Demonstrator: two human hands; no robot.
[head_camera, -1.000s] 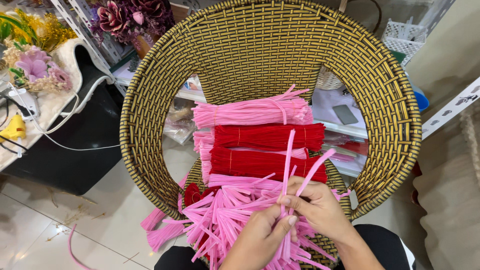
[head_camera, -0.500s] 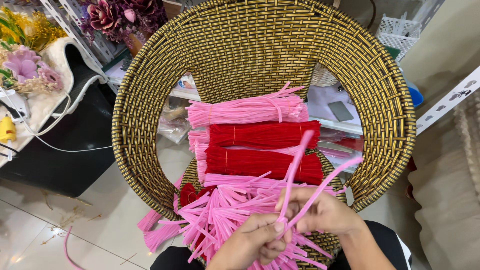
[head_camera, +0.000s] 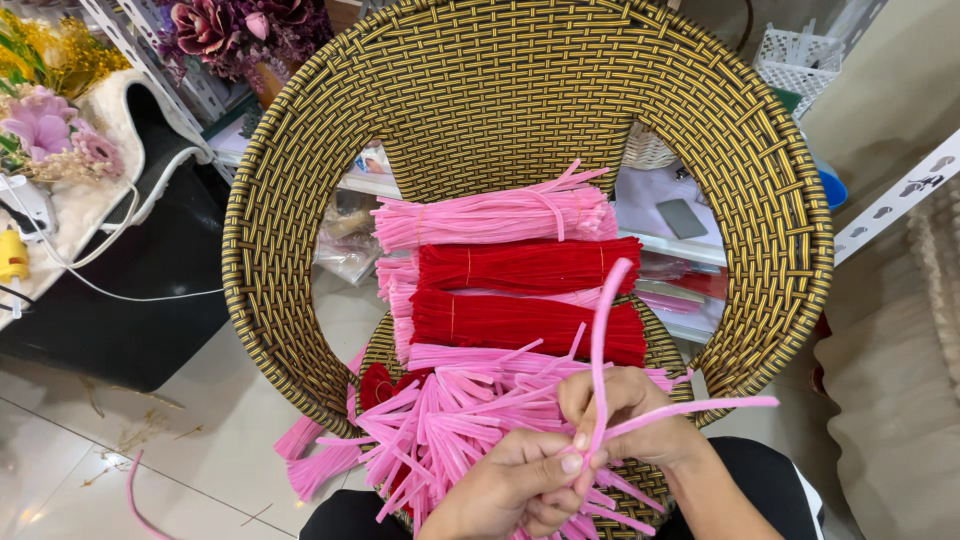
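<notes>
Over a wicker chair (head_camera: 300, 200), both hands (head_camera: 580, 460) pinch one fuzzy pink pipe cleaner (head_camera: 600, 340) (bent double).

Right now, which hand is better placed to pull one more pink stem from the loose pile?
Probably the left hand: it lies over the loose pink stems, while the right hand is holding the bent pink stem.

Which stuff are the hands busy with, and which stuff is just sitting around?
In use:
left hand
right hand
bent pink pipe cleaner
loose pink pipe cleaners

Just lying about:
red pipe cleaner bundles
tied pink bundle
wicker chair
artificial flowers
stray pink pipe cleaner on floor
</notes>
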